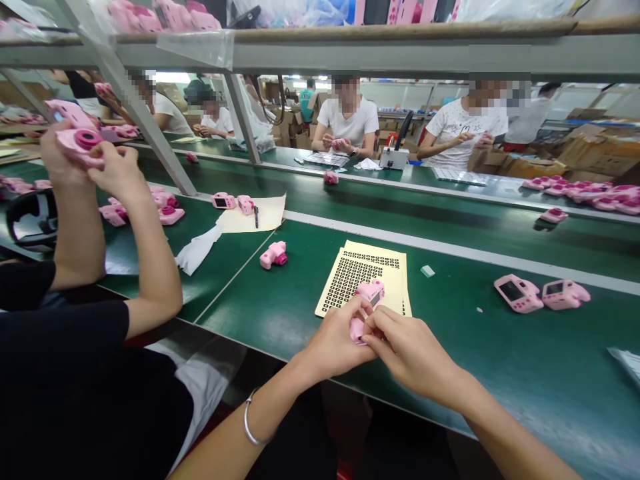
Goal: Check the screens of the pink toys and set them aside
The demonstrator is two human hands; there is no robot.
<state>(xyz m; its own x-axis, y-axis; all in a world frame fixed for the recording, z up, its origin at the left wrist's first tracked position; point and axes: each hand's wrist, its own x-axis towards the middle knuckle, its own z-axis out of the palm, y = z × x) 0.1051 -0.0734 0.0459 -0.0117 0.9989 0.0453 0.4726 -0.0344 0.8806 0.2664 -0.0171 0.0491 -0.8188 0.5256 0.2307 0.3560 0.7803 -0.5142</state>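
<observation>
My left hand and my right hand meet low in the middle of the view, both gripping a pink toy camera. Its small screen faces up and part of its body is hidden by my fingers. Just what my fingertips pinch on it is hard to see. Behind the hands, a cream sheet of small black stickers lies on the green bench, partly under the camera. A silver bangle circles my left wrist.
Two pink toy cameras lie to the right on the bench, with another to the left. A neighbouring person's hands hold a pink camera at far left. A metal shelf rail crosses overhead, with co-workers and cardboard boxes beyond.
</observation>
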